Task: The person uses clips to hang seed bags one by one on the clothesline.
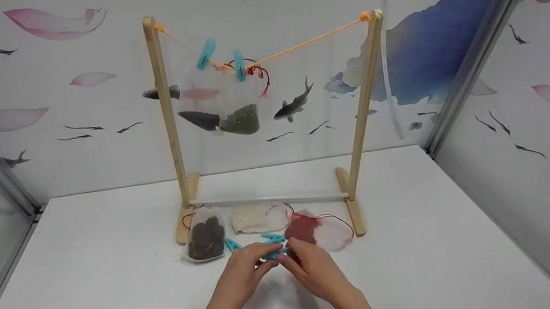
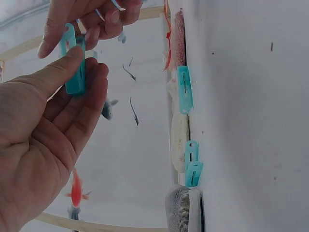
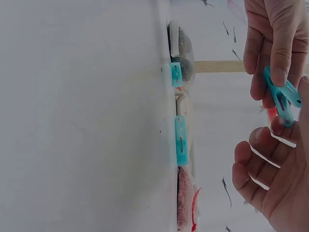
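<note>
My left hand (image 1: 240, 277) pinches a teal clothespin (image 2: 75, 60) between its thumb and fingers, over the front of the white table. Close by on the right is my right hand (image 1: 318, 270), its thumb and fingers spread around the handle end of that clothespin (image 3: 282, 99). Whether a right fingertip touches it is hard to tell. Other teal clothespins (image 1: 273, 237) lie on the table just beyond my hands. Behind them are a mesh bag of dark stones (image 1: 205, 239), a bag of pale grains (image 1: 251, 219) and a bag of reddish grains (image 1: 302, 229).
A wooden stand (image 1: 169, 115) rises behind the bags, with an orange cord (image 1: 313, 42) strung between its posts. From the sagging cord, two teal clothespins (image 1: 240, 65) hold a sheer bag with dark green contents (image 1: 242, 120). Patterned panels (image 1: 113, 164) enclose the table.
</note>
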A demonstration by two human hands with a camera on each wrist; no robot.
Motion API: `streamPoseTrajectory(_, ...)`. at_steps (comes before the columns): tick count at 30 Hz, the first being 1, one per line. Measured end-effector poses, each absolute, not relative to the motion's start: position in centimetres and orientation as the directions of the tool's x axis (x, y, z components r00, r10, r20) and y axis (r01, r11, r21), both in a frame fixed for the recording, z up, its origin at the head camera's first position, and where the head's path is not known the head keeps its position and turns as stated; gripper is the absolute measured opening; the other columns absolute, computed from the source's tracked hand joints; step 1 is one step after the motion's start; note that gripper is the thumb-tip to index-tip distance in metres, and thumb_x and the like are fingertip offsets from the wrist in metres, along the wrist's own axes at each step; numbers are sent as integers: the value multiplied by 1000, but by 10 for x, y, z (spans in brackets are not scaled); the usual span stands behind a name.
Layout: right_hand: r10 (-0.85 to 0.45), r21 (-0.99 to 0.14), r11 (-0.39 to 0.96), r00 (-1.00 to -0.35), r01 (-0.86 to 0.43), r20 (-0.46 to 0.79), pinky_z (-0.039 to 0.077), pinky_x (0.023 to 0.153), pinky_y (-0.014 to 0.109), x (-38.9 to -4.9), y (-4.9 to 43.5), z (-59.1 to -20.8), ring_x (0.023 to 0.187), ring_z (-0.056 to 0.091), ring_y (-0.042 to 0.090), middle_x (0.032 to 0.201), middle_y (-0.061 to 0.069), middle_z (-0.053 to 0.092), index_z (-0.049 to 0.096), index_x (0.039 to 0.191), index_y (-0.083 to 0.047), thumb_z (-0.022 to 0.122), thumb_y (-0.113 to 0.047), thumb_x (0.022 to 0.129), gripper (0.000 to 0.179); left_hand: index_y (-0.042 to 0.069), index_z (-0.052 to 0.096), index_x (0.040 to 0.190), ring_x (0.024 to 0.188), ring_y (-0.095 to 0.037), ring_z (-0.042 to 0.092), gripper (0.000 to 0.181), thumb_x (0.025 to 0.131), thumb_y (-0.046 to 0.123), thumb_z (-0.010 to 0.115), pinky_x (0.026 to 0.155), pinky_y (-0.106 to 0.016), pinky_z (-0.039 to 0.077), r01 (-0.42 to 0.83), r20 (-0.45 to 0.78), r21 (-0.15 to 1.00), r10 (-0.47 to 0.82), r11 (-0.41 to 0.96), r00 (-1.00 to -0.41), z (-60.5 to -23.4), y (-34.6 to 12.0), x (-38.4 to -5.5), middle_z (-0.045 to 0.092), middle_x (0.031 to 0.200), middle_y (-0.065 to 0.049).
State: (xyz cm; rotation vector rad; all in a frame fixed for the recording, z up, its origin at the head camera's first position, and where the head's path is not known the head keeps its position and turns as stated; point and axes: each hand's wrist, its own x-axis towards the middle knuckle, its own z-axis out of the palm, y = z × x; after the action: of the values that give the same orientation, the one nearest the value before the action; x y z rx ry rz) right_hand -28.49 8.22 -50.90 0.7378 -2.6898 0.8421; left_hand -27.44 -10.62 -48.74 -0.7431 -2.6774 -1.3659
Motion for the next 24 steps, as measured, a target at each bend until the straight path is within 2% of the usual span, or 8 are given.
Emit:
streamPoseTrajectory(5,-418,-500,698,-858,-513,298,33,55,16,-284,84,-509,61,39,1,68,-2,47,51,88,-17,42,-54,94,38,21,64,121,107,-13,64,32,89,22,60,79,-28,55,412,210,705,385,577,-899,-484,-106,-272,66,120,3)
streamPoseTrajectory(10,-462,-501,678,-842,-538,278,34,56,16,-285,86,-509,63,40,2,70,-8,40,50,89,-16,38,-51,96,37,19,62,125,111,-15,62,33,91,18,58,87,-33,53,429,205,687,411,587,-888,-483,-107,-269,65,123,1)
streamPoseTrajectory(14,-468,-513,667,-840,-540,275,32,57,16,-286,89,-508,62,38,3,69,-9,36,49,85,-15,36,-45,99,36,16,63,123,106,-14,65,32,92,19,58,81,-28,55,427,196,710,425,561,-884,-483,-107,-269,67,119,-1)
streamPoseTrajectory(20,-493,-553,645,-840,-528,226,31,54,16,-286,90,-508,59,36,1,67,-10,35,49,84,-16,34,-48,99,39,13,65,118,88,-19,69,28,91,16,59,72,-19,54,369,152,781,419,504,-895,-485,-110,-269,68,113,-5)
streamPoseTrajectory(24,-505,-601,603,-834,-525,222,31,54,16,-283,90,-506,59,36,1,67,-9,36,50,85,-15,36,-46,99,37,12,64,119,81,-13,67,29,91,16,58,71,-19,54,364,150,797,425,482,-893,-485,-113,-268,68,114,-5)
